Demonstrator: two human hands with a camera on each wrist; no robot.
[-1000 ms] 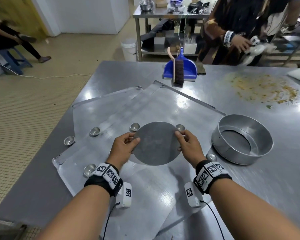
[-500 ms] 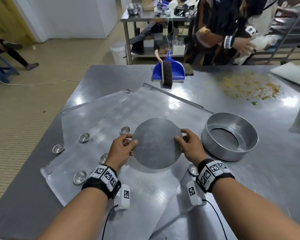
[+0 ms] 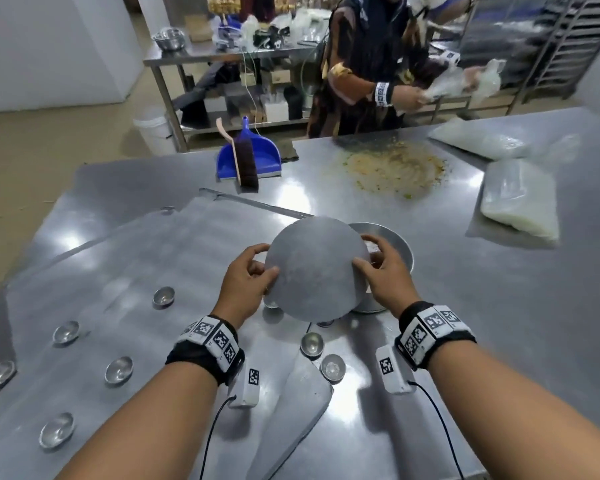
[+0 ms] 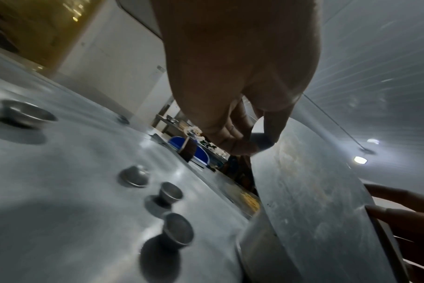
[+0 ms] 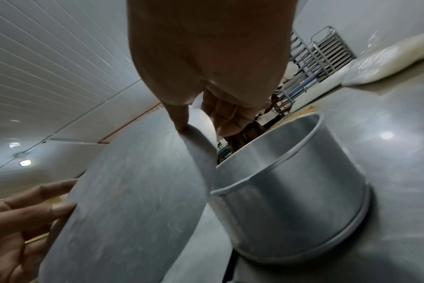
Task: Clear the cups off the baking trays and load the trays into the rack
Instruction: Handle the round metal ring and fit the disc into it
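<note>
**Disc held over the round pan, cups waiting on the trays**

A steel desk (image 3: 499, 306) in a working kitchen carries overlapping flat baking trays (image 3: 174, 258), with a blue dustpan (image 3: 248, 157) at 12 o'clock and a rack (image 3: 561, 39) far off at 2 o'clock. Above it, the left hand (image 3: 246, 282) and right hand (image 3: 383, 278) hold a round metal disc (image 3: 314, 271) by opposite edges, at its 9 and 3 o'clock. Both sets of fingers curl round the rim, thumbs on top. The disc tilts, its far edge raised, and it overlaps the round pan (image 5: 291, 181), which stands just beyond it at about 1 o'clock from the hands. The right hand is the nearer to the pan. The coming move looks like lowering the disc into that pan, which needs the disc level and centred over the opening.

The small metal cups (image 3: 118, 370) lie on the trays from 7 to 9 o'clock of the hands, with two more (image 3: 332, 368) just below the disc at 6 o'clock. None is being touched.
</note>
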